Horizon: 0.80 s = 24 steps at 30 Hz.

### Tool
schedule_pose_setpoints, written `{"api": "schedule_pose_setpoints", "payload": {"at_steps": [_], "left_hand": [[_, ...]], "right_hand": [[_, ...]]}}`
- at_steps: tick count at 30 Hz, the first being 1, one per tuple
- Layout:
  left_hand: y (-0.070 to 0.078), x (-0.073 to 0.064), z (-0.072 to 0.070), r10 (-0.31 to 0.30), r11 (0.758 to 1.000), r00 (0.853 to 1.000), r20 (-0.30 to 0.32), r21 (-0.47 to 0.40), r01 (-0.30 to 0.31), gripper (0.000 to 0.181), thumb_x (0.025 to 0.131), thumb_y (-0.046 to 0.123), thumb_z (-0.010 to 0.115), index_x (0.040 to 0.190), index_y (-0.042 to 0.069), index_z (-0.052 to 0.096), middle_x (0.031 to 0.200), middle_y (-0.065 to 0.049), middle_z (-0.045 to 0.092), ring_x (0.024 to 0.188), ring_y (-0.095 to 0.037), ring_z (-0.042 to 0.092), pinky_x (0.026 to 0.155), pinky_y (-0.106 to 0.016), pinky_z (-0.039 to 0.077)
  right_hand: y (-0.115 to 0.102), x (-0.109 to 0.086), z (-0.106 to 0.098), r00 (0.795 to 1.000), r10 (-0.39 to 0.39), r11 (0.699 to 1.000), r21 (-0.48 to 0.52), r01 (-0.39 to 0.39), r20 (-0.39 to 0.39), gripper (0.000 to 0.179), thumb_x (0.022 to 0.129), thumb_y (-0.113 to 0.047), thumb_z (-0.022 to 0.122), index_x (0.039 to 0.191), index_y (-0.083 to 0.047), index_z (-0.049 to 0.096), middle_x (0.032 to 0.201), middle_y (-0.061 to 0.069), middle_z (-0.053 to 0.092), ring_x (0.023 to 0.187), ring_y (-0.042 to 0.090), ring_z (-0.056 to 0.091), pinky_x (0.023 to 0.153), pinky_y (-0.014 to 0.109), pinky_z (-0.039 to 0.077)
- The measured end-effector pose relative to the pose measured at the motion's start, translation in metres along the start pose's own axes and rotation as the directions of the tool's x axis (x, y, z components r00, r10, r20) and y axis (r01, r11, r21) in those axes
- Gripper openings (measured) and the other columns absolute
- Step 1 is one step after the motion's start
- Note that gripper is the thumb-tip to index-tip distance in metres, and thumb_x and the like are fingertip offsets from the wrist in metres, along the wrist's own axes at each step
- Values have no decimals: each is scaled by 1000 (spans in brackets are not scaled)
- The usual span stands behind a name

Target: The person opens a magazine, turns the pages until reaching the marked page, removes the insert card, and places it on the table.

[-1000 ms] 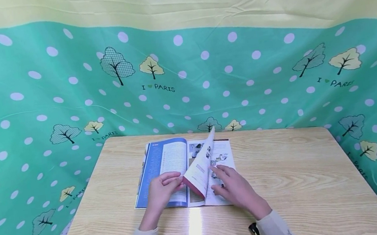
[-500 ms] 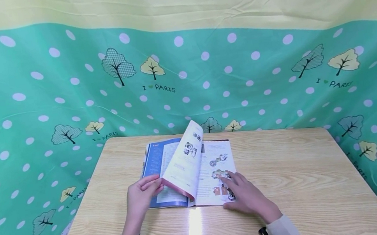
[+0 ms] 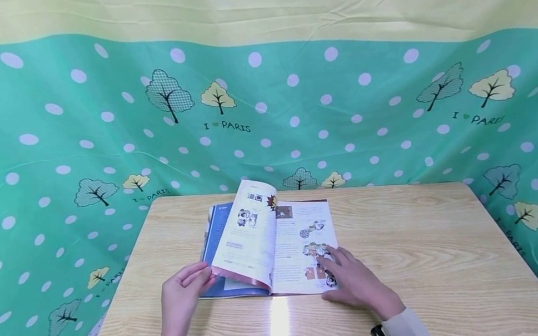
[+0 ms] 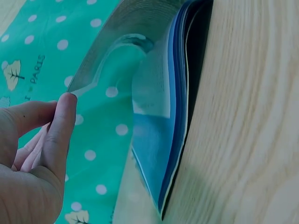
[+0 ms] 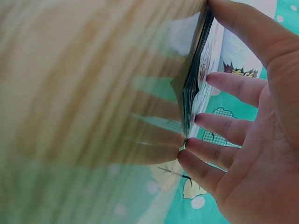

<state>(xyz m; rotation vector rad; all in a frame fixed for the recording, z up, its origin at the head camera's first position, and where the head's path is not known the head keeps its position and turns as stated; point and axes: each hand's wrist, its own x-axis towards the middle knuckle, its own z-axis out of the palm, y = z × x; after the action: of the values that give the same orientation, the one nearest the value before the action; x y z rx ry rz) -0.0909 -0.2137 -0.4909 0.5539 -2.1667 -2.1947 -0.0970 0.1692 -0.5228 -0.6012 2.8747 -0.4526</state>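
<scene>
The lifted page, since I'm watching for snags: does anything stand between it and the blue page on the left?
Nothing visible does: the left wrist view shows no object in the gap between the lifted page and the blue page. The left hand, pinching the lifted page's near corner, might need to slip clear last.

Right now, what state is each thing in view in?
Magazine: open, lying on the tabletop
Loose-lifted page: raised, curving over the left-hand pages
Left hand: pinching that page's near corner
Right hand: fingers extended, touching the magazine's right side
Tabletop: streaked by a reflection
Polka-dot cloth: hanging, creased
</scene>
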Motion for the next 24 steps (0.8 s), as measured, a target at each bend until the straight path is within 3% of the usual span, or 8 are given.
{"api": "schedule_pose_setpoints", "payload": {"at_steps": [12, 24], "left_hand": [[-8, 1, -15, -44, 999, 998, -41, -22, 43, 35, 92, 0, 71, 123, -12, 61, 103, -20, 73, 93, -30, 73, 85, -32, 61], [-19, 4, -31, -66, 995, 993, -101, 69, 73, 37, 93, 6, 71, 124, -11, 60, 101, -17, 73, 85, -15, 73, 82, -28, 62]], "right_hand": [[1, -1, -3, 1000, -6, 1000, 2, 6, -1, 78, 83, -50, 78, 147, -15, 51, 154, 22, 36, 140, 45, 33, 112, 63, 37], [5, -4, -10, 999, -5, 998, 65, 2, 42, 61, 93, -49, 68, 143, -17, 56, 156, 16, 38, 142, 40, 33, 114, 61, 34]]}}
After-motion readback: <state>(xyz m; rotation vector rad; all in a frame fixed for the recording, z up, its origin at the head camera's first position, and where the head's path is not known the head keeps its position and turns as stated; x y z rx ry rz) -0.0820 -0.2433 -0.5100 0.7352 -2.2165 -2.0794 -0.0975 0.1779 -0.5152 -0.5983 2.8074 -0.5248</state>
